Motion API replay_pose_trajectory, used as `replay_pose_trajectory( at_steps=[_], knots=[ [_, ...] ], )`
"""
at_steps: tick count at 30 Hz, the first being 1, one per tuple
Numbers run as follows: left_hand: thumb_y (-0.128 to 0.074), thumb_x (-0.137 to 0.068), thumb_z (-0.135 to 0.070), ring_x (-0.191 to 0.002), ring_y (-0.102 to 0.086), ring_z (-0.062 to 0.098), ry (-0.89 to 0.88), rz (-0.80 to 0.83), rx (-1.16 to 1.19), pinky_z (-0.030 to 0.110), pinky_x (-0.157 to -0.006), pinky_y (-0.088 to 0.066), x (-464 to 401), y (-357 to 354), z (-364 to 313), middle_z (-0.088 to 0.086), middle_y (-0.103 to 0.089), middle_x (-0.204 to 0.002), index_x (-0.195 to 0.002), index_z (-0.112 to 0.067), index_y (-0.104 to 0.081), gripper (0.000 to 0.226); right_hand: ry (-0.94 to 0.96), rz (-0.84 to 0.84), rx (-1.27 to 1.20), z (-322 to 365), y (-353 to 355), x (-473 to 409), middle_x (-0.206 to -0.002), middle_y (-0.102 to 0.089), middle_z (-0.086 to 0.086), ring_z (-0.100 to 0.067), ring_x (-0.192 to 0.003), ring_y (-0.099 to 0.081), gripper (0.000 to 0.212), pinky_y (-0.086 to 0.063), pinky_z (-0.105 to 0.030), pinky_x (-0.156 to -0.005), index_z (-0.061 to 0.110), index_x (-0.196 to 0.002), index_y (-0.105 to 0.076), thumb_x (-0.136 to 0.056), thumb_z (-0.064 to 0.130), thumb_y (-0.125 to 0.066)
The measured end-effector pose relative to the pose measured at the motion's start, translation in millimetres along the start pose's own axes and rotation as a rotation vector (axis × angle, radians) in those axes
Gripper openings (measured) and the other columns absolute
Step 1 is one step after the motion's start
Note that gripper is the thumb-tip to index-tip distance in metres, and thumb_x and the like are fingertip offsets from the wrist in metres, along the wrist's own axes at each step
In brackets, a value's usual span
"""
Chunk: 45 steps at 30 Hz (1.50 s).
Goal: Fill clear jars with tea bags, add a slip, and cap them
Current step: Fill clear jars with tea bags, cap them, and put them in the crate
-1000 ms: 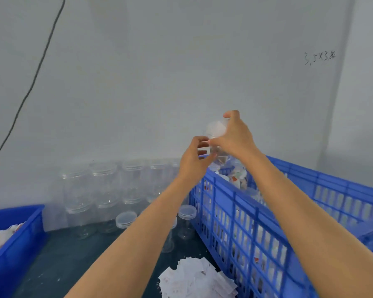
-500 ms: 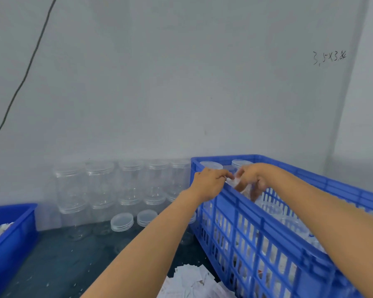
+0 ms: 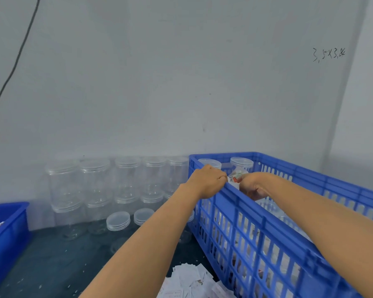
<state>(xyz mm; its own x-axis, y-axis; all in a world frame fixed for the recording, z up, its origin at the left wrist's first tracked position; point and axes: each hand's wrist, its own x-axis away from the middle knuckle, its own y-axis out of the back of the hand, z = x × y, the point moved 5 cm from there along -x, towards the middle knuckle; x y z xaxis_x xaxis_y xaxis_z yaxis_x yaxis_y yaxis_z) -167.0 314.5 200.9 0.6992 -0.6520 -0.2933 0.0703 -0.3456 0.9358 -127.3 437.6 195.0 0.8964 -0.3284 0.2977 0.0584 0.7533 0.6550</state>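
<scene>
Layout of the work surface, head view. The slotted crate (image 3: 267,224) occupies the 3 to 5 o'clock sector; capped jars (image 3: 241,166) stand inside it at its far end. Stacked empty jars (image 3: 108,186) line the wall at 9 to 12 o'clock, just left of the crate, with two loose lids (image 3: 118,220) in front of them. A bin (image 3: 7,229) sits at 8 o'clock. A pile of slips (image 3: 187,280) lies at 6 o'clock, beside the crate's near wall. The left hand (image 3: 207,181) rests on the crate's rim; the right hand (image 3: 254,186) is inside the crate.
</scene>
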Motion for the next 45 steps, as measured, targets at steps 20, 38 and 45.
replay_pose_trajectory(
  at_steps=[20,38,45],
  knots=[
    [-0.042,-0.088,0.015,-0.08,-0.055,0.002,0.373,-0.649,1.003,0.008,-0.067,-0.043,124.7,31.4,106.9,0.004,-0.062,-0.097,-0.099,-0.005,-0.06,0.029,0.639,-0.154,0.054,101.3,-83.5,90.3,-0.089,-0.048,0.004,-0.012,-0.075,-0.045,0.035,-0.034,-0.021,-0.063,0.012,-0.122,-0.054,-0.09,0.002,-0.044],
    [-0.044,-0.091,0.002,-0.116,-0.051,0.014,0.708,-0.366,1.003,0.029,-0.097,-0.046,181.7,-123.4,152.6,-0.003,-0.052,-0.125,-0.127,-0.017,-0.046,0.041,0.441,-0.071,-0.13,9.1,-233.6,-14.9,-0.136,-0.038,-0.013,-0.024,-0.117,-0.046,0.065,-0.044,-0.032,-0.092,0.01,-0.139,-0.029,-0.083,0.0,-0.061],
    [-0.037,-0.086,0.017,-0.114,-0.053,0.004,0.641,-0.378,1.086,0.019,-0.095,-0.048,180.1,-135.2,144.3,-0.008,-0.054,-0.126,-0.126,-0.025,-0.048,0.06,0.497,-0.213,-0.099,7.2,-248.3,-22.4,-0.146,-0.033,-0.011,-0.025,-0.132,-0.038,0.086,-0.039,-0.036,-0.105,0.012,-0.145,-0.02,-0.08,0.016,-0.076]
  ],
)
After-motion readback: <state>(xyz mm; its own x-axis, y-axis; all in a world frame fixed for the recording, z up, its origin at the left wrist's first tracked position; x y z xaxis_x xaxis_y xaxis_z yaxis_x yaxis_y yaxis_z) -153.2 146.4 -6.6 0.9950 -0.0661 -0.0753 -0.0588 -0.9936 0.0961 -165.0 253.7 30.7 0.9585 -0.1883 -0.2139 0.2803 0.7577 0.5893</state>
